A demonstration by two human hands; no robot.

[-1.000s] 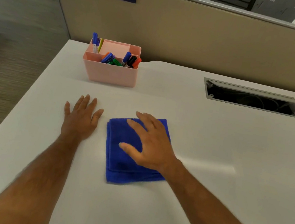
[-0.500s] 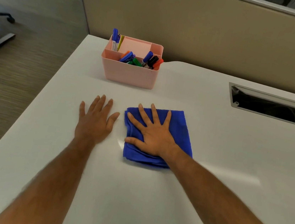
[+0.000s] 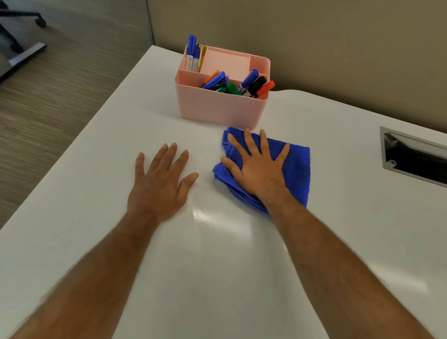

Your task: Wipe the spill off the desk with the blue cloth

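A folded blue cloth (image 3: 298,167) lies on the white desk (image 3: 232,269), just in front of a pink organiser. My right hand (image 3: 259,168) presses flat on the cloth with fingers spread. My left hand (image 3: 160,181) rests flat on the bare desk to the left of the cloth, fingers apart, holding nothing. A faint glossy patch (image 3: 216,220) shows on the desk below the cloth; I cannot tell whether it is wet or a light reflection.
A pink organiser (image 3: 218,106) with several markers stands near the desk's back edge, almost touching the cloth. A cable cut-out (image 3: 431,164) opens at the right. A beige partition (image 3: 344,43) runs behind. Chair legs (image 3: 9,24) stand on the floor at left.
My right hand has pushed the cloth away from me, up toward the pink organiser. My left hand has stayed flat on the desk. The camera view has shifted.
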